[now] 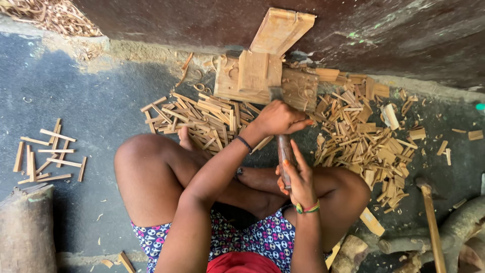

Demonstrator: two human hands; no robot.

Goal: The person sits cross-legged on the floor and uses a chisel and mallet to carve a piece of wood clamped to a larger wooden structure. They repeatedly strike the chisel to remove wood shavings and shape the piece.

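I sit cross-legged on the ground. My right hand [299, 181] grips the lower end of a brown wooden tool handle [285, 150] that runs up between my knees. My left hand [279, 119] is closed over the upper part of the same tool, just in front of a pale wooden block [252, 76]. A short grey bit of the tool [276, 93] shows above my left hand, against the block. What lies under my left palm is hidden.
Heaps of split wood sticks lie to the left [202, 119] and right [361, 139] of the block. A small set of sticks [48, 156] lies far left. A log [25, 230] stands bottom left. A hammer [432, 217] and branches [454, 227] lie bottom right. A dark wall [353, 25] is behind.
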